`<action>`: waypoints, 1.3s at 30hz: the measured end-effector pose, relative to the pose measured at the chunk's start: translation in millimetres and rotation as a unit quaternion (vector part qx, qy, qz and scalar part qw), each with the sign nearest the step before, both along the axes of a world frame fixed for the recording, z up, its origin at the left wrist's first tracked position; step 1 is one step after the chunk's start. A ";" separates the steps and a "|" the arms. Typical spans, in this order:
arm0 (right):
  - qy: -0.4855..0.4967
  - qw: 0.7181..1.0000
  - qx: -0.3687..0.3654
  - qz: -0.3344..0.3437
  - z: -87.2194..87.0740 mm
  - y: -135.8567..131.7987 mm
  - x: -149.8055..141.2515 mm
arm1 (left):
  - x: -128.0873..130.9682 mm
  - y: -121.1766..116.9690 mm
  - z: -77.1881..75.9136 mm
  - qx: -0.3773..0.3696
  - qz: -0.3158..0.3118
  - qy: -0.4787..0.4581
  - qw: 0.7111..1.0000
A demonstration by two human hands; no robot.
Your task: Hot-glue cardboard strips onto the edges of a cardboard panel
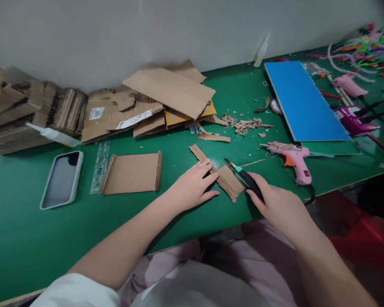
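Note:
My right hand [277, 200] is closed around a black and teal utility knife [248, 177]. Its blade points up and left, just above a small piece of cardboard [229, 175]. My left hand [198, 184] lies with fingers spread, pressing a narrow cardboard strip [198, 152] that slants across the green table. The strip's lower end overlaps the small piece, whose edge is ragged near the knife. Left of my left hand lies a flat cardboard rectangle [132, 172] with raised strips along two sides.
A clear ruler [100, 166] and a phone case [62, 180] lie left. Stacked cardboard [169, 89] leans near the wall, with torn scraps [243, 124] beside it. A pink glue gun [292, 157], a blue board [309, 102] and a purple device [355, 120] occupy the right side.

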State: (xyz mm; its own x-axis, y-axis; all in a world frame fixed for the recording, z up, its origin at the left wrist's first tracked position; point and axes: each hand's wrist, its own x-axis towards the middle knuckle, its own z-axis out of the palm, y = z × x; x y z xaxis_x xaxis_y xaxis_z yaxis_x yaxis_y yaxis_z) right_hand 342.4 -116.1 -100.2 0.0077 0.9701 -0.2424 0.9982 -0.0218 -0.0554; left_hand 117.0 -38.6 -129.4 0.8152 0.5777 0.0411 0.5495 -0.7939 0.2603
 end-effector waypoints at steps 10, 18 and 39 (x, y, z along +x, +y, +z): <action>0.099 0.990 -0.038 0.093 17.2 -9.7 -13.2 | -3.8 -2.7 -5.3 -0.010 0.008 -0.029 0.999; 0.062 0.992 -0.032 0.101 23.8 -7.9 -20.7 | -3.9 -3.6 -7.3 -0.009 0.018 -0.046 0.999; 0.004 0.992 -0.072 0.107 24.2 -5.1 -27.0 | -2.7 -2.8 -7.5 -0.012 0.019 -0.051 0.998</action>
